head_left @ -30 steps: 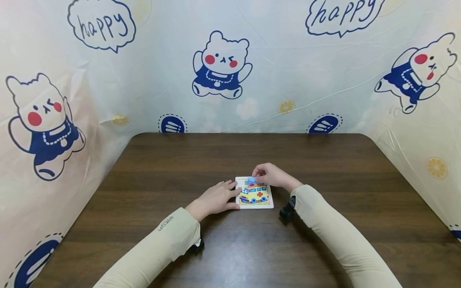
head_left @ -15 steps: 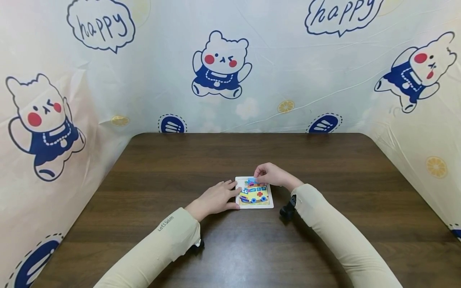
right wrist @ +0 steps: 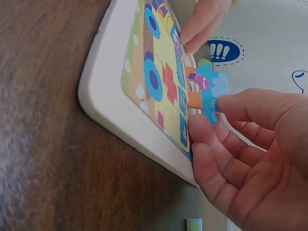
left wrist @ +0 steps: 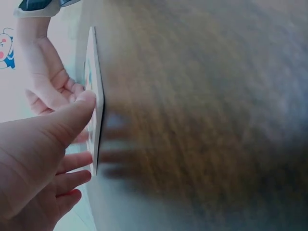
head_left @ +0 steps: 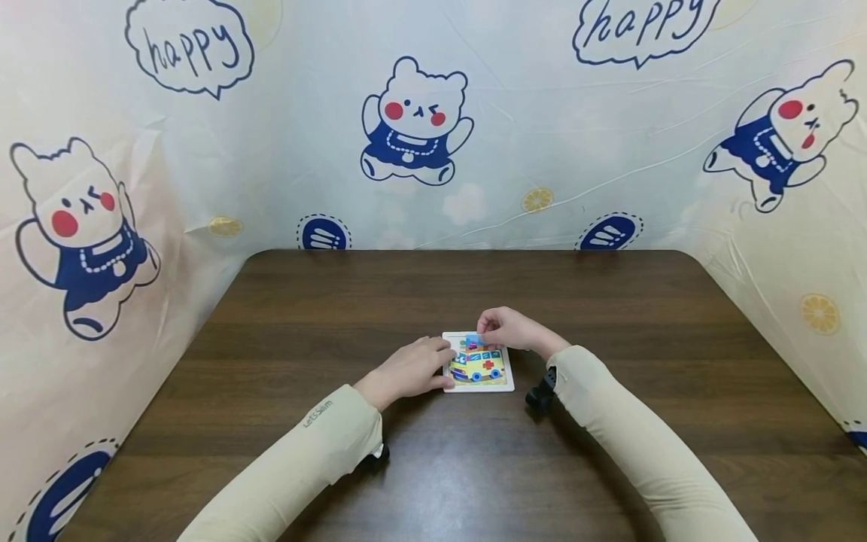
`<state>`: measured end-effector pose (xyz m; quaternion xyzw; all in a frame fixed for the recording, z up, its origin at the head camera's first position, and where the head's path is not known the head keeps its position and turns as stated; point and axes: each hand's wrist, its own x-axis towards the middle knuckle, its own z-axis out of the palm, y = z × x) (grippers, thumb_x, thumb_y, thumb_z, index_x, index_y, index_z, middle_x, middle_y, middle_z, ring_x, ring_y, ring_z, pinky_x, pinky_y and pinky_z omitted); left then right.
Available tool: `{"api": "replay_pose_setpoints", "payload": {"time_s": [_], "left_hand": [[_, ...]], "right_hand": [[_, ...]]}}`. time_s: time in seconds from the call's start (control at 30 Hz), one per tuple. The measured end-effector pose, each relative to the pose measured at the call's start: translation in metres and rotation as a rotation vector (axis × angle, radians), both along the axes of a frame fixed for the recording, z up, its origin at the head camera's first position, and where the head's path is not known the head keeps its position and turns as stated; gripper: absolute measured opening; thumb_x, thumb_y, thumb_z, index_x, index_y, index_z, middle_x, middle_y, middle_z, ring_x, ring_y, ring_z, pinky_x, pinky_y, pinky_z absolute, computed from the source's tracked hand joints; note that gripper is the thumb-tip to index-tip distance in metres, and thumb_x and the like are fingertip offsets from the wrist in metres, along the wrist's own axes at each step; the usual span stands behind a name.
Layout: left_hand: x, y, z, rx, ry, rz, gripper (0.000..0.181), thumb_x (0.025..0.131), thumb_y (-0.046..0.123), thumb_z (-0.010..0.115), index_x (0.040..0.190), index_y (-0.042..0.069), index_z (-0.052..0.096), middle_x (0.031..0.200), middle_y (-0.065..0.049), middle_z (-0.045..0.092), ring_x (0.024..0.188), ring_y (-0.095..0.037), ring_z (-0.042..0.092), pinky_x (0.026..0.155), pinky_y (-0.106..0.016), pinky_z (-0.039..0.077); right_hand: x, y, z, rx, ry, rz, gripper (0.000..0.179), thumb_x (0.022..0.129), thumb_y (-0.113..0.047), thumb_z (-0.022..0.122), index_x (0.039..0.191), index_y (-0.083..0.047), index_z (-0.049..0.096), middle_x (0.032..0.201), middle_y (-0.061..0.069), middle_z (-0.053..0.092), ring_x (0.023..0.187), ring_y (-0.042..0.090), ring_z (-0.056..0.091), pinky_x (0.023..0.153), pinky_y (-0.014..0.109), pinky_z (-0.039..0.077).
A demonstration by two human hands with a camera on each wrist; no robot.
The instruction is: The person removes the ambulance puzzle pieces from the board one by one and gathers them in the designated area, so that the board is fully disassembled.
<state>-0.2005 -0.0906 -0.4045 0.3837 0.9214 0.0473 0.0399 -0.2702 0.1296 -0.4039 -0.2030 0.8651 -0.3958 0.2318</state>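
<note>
A white-framed jigsaw board [head_left: 481,389] with a yellow ambulance picture lies on the table. My right hand [head_left: 511,329] is at its far edge, pinching a puzzle piece [right wrist: 210,89] between thumb and fingertips. That piece is light blue with orange and pink parts and stands tilted up from the board in the right wrist view. My left hand [head_left: 409,369] rests at the board's left side, its fingers extended. In the left wrist view the left thumb [left wrist: 79,108] touches the near rim, with the other fingers spread along the frame. Part of the picture is hidden by the hands.
The brown wooden table [head_left: 325,301] reaches back to a printed cloth [head_left: 515,128] hung around it. A small green-and-white piece [right wrist: 195,224] appears beyond the board in the right wrist view. A black wrist device [head_left: 540,395] hangs under the right cuff.
My left hand has shifted slightly right and farther onto the board's edge. My right hand moved a little to the right, then stayed almost still with the puzzle piece.
</note>
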Motion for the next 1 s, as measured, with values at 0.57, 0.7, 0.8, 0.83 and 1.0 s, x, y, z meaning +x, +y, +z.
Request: {"api": "replay_pose_setpoints", "payload": {"time_s": [0.57,0.7,0.8,0.83,1.0], "left_hand": [[0.002,0.009,0.002,-0.113,0.002,0.026,0.054,0.09,0.044,0.053,0.139,0.023,0.043,0.125,-0.015,0.045,0.108,-0.029,0.048,0.095,-0.039,0.039],[0.001,0.009,0.004,-0.111,-0.011,0.034,0.054,0.09,0.045,0.054,0.139,0.023,0.044,0.125,-0.015,0.045,0.109,-0.029,0.047,0.096,-0.04,0.038],[0.0,0.011,0.004,-0.109,-0.008,0.036,0.054,0.089,0.045,0.055,0.138,0.023,0.046,0.125,-0.015,0.046,0.109,-0.029,0.047,0.095,-0.04,0.038],[0.0,0.011,0.005,-0.111,-0.008,0.037,0.054,0.089,0.045,0.055,0.138,0.023,0.046,0.125,-0.015,0.045,0.109,-0.029,0.046,0.096,-0.04,0.038],[0.0,0.012,0.005,-0.122,0.006,0.031,0.053,0.089,0.044,0.056,0.137,0.022,0.047,0.123,-0.015,0.046,0.106,-0.028,0.048,0.093,-0.039,0.039]], "right_hand": [[0.002,0.002,0.002,-0.028,0.019,0.002,0.007,0.091,-0.006,0.057,0.085,-0.003,0.058,0.076,0.007,0.057,0.066,0.022,0.055,0.06,0.029,0.046],[0.003,0.002,0.003,-0.036,0.02,0.001,0.006,0.091,-0.007,0.058,0.086,-0.003,0.058,0.077,0.008,0.058,0.068,0.023,0.055,0.062,0.03,0.046],[0.004,0.003,0.004,-0.044,0.015,-0.006,0.005,0.09,-0.007,0.058,0.086,-0.003,0.058,0.078,0.009,0.058,0.069,0.024,0.054,0.063,0.029,0.046],[0.004,0.003,0.004,-0.05,0.017,-0.001,0.005,0.091,-0.006,0.057,0.087,-0.003,0.058,0.078,0.009,0.057,0.069,0.024,0.054,0.062,0.029,0.046],[0.003,0.005,0.002,-0.101,0.004,0.0,0.006,0.092,-0.007,0.055,0.088,-0.003,0.055,0.08,0.01,0.056,0.072,0.025,0.056,0.063,0.031,0.047]]}}
